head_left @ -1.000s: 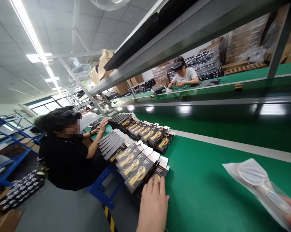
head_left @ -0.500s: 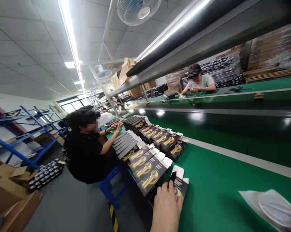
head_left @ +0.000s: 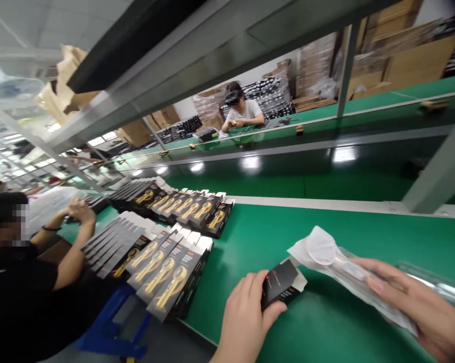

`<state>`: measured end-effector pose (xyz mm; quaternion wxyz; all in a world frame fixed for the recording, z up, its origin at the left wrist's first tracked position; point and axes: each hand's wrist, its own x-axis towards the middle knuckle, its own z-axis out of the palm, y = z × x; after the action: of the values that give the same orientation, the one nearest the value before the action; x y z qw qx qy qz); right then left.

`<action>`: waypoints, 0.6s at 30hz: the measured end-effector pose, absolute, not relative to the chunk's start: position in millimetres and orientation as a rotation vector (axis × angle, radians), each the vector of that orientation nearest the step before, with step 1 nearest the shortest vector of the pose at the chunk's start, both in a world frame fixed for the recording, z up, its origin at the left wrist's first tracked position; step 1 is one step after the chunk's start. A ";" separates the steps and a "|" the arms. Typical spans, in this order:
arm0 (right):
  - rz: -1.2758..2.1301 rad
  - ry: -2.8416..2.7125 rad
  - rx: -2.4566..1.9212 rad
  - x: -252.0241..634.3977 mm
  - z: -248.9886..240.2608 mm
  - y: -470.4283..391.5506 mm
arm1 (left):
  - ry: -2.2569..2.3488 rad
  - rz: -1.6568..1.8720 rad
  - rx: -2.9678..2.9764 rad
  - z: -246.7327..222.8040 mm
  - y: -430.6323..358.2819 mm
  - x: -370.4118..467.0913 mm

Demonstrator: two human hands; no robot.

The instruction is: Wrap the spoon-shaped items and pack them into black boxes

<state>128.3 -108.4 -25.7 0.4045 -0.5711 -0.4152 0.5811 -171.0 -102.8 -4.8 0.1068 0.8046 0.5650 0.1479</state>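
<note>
- While curled at the worktop's [head_left: 326, 322] near edge, the left hand [head_left: 246, 317] grips a small black box [head_left: 280, 288] with its white flap open.
- Beside it, the right hand [head_left: 412, 302], fingers loosely closed, holds a clear bagged magnifier [head_left: 337, 262], whose tip is just beside the box's flap.
- Farther left, rows of black-and-gold boxes [head_left: 163, 272] line the near edge.
- Beyond, a co-worker's hand [head_left: 79, 209] rests near more boxes.

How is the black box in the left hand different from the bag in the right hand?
The black box is dark, stiff and not see-through; the plastic bag is pale, soft and clear, showing a round-headed item inside. The box is short, with its white end flap open, while the bag is long and thin. The left hand holds the box, the right hand the bag, both just over the green table.
</note>
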 end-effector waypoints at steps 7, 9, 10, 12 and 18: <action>1.845 -1.077 -1.313 143.0 -12.3 -114.6 | 1.493 0.750 2.450 -10.6 -90.6 -166.6; 1.855 -1.238 -1.339 147.9 -5.2 -117.3 | 1.315 0.774 2.635 -11.7 -90.3 -166.0; 1.852 -1.339 -1.335 149.7 -0.3 -118.0 | 1.215 0.765 2.711 -11.7 -90.7 -164.9; 1.844 -1.499 -1.327 151.2 9.0 -118.3 | 1.062 0.732 2.801 -10.9 -91.9 -161.8; 1.718 -1.647 -1.443 136.2 -0.4 -123.5 | 0.934 0.645 2.862 -8.5 -93.8 -155.0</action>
<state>136.2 -123.5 -0.4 0.1784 -0.5101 -0.5823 0.6073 -155.0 -93.8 -8.5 0.0315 0.9291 0.3032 0.2095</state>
